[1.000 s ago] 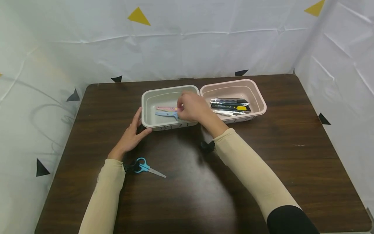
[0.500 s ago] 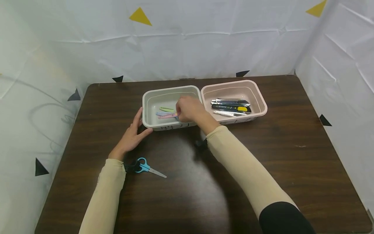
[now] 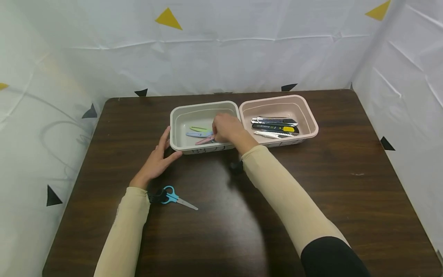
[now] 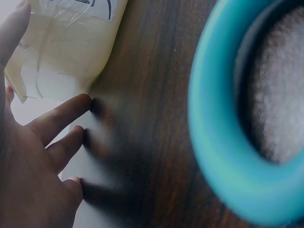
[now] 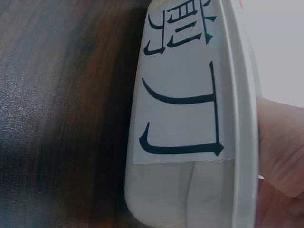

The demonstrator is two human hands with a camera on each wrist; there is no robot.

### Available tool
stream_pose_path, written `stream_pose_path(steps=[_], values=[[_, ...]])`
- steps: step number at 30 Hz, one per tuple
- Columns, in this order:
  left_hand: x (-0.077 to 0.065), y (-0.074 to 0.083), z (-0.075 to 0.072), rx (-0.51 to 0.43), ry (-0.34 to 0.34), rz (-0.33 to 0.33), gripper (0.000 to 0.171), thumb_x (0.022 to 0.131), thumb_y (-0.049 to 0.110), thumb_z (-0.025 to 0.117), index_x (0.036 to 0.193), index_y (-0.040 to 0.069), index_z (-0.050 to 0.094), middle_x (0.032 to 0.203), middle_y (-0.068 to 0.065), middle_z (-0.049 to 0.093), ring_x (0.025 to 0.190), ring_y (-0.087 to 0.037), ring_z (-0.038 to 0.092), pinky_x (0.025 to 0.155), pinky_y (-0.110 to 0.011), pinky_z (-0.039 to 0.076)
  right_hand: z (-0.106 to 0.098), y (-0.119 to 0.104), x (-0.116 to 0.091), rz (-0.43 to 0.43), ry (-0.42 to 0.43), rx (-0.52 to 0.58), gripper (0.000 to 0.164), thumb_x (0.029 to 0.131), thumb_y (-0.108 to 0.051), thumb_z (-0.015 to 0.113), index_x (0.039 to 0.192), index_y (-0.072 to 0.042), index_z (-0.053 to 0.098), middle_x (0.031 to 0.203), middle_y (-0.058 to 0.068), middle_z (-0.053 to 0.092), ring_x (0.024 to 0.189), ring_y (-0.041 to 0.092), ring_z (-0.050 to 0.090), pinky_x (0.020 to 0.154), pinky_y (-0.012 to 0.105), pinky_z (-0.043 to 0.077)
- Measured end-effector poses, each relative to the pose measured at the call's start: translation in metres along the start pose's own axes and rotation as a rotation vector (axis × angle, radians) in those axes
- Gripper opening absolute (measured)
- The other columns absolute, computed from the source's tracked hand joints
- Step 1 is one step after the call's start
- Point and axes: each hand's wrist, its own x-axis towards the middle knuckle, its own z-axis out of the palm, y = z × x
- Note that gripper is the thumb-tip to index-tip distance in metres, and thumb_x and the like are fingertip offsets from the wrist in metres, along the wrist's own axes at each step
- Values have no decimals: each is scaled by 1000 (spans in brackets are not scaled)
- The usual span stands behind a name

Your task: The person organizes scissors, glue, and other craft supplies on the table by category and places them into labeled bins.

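In the head view my right hand (image 3: 227, 127) reaches into the pale grey-green bin (image 3: 202, 104) and pinches pink scissors (image 3: 205, 141) near its front right corner. The fingertips and the scissors' handle end are hidden. Beside them in the bin lie light blue scissors (image 3: 197, 134) and something slim and green (image 3: 199, 129), partly covered by the hand. My left hand (image 3: 155, 163), fingers spread, rests against the bin's left end, thumb at the front corner. Blue-handled scissors (image 3: 178, 199) lie on the table by the left wrist; their handle loop (image 4: 209, 114) looms large in the left wrist view.
A pale pink bin (image 3: 277, 99) adjoins on the right, holding several utility knives (image 3: 275, 127). A label (image 5: 180, 114) with black characters is on the grey-green bin's front. White sheeting (image 3: 221, 61) rises behind the dark wooden table (image 3: 346, 200).
My right hand has shifted the pink scissors toward the bin's front, angling them, and the green item has come into view. The left hand stays at the bin's end.
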Motion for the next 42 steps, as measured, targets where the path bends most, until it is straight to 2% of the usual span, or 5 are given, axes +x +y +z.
stream_pose_path(steps=[9, 17, 31, 38, 42], values=[[-1, -2, -1, -3, 0, -16, 89, 93, 50, 63, 153, 53, -4, 160, 0, 25, 143, -25, 31, 107, -71, 9, 7, 2, 5, -24, 42, 12, 11, 76, -9, 75, 85, -16, 77, 99, 2, 63, 96, 21, 55, 83, 37, 48], [-2, -1, -3, 4, -3, -18, 91, 93, 50, 63, 155, 48, -3, 160, -2, 25, 143, -26, 30, 107, -72, 7, 10, 0, 8, -21, 56, 10, 15, 80, -23, 80, 94, -18, 79, 104, 3, 60, 101, 22, 54, 87, 39, 47], [-4, -1, -6, -4, -5, -12, 89, 94, 46, 63, 150, 57, -5, 162, 1, 20, 143, -26, 30, 106, -72, 11, 1, -2, 1, -23, 67, 46, 28, 82, -33, 80, 104, -17, 77, 113, 6, 61, 106, 24, 55, 88, 41, 48], [-4, 1, -7, -11, -7, -2, 90, 94, 45, 64, 152, 53, -4, 162, 2, 17, 144, -27, 30, 106, -71, 17, 3, -8, -3, -52, 159, 28, 25, 87, -31, 71, 108, -17, 75, 112, 4, 60, 104, 23, 55, 83, 41, 50], [-5, 2, -7, -15, -13, -12, 90, 94, 46, 63, 153, 51, -4, 162, -1, 20, 144, -27, 30, 106, -70, 18, 7, -18, -7, -66, 286, 14, 23, 91, -28, 64, 108, -18, 75, 110, 2, 62, 104, 20, 57, 79, 38, 51]])
